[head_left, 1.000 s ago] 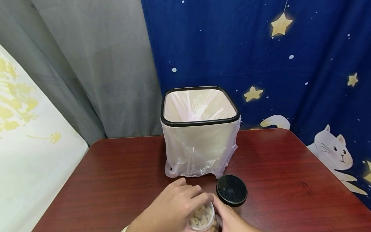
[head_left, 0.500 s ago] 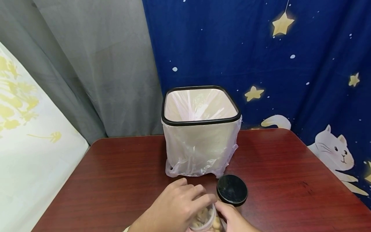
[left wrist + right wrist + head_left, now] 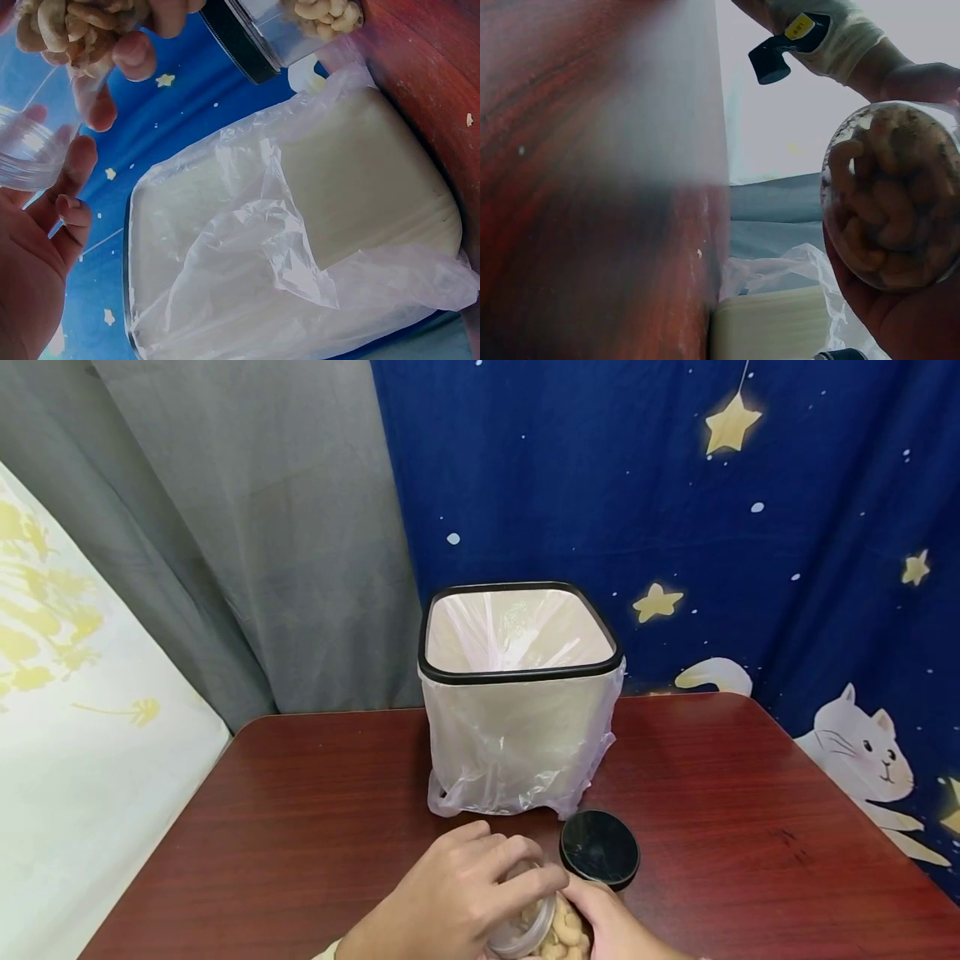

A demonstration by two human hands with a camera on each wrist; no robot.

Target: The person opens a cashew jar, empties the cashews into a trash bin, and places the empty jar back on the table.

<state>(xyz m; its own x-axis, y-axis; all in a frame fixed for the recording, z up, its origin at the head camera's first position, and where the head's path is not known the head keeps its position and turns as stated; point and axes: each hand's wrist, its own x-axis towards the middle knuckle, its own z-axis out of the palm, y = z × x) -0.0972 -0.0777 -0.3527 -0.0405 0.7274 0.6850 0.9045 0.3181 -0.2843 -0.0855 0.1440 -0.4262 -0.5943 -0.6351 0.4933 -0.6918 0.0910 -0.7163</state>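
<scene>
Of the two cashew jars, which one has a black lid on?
The upright jar standing on the table in front of the bin; the tilted jar in the right hand shows none.

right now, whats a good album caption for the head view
Right hand gripping a jar of cashews, left hand at its rim, black lid and bin beyond.

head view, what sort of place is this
Possibly a curtained-off corner set up for filming: a reddish table stands before a gray curtain and a blue star-print curtain.

Smooth, glossy, see-through plastic jar (image 3: 891, 206)
</scene>
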